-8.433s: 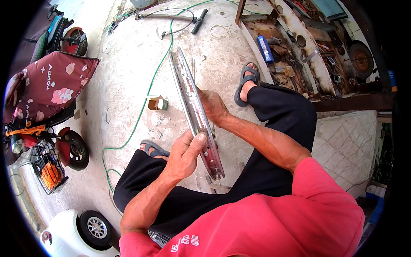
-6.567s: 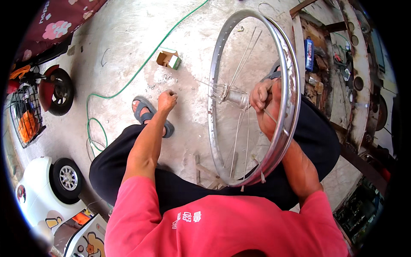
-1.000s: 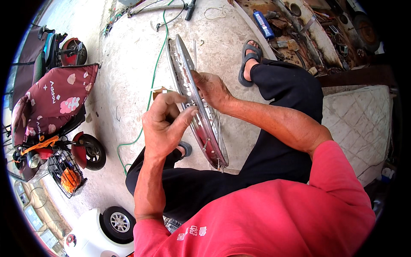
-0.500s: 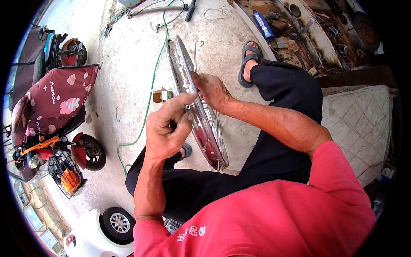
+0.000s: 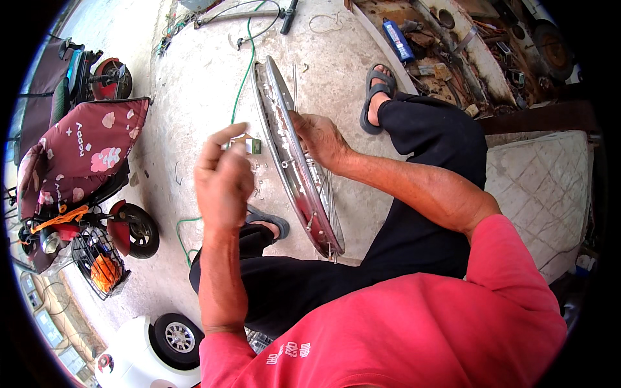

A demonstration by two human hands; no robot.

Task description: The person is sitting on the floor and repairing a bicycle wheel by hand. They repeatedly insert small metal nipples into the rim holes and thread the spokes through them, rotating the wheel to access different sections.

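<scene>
A bicycle wheel rim [image 5: 294,152], shiny metal with loose spokes [image 5: 328,194] and small fittings along its inner face, stands tilted between my legs. My right hand [image 5: 321,139] grips the rim's right side, fingers wrapped round it. Left of the rim, apart from it, my left hand [image 5: 223,178] is smeared by motion. Its index finger is stretched out and the thumb stands apart, with nothing visible between them; the other fingers are curled out of sight. Just behind those fingertips is a small green-sided cardboard box [image 5: 253,146], partly hidden by the hand.
A green hose [image 5: 248,77] runs along the concrete floor, with a floor pump [image 5: 288,16] at the far end. A scooter with a maroon cover [image 5: 97,142] stands at left. White bodywork with a wheel [image 5: 178,339] is at lower left; a cluttered tray with a blue bottle [image 5: 398,40] is far right.
My left hand has left the rim's inner face and moved left, over toward the small box. My right hand still holds the rim, which has barely moved.
</scene>
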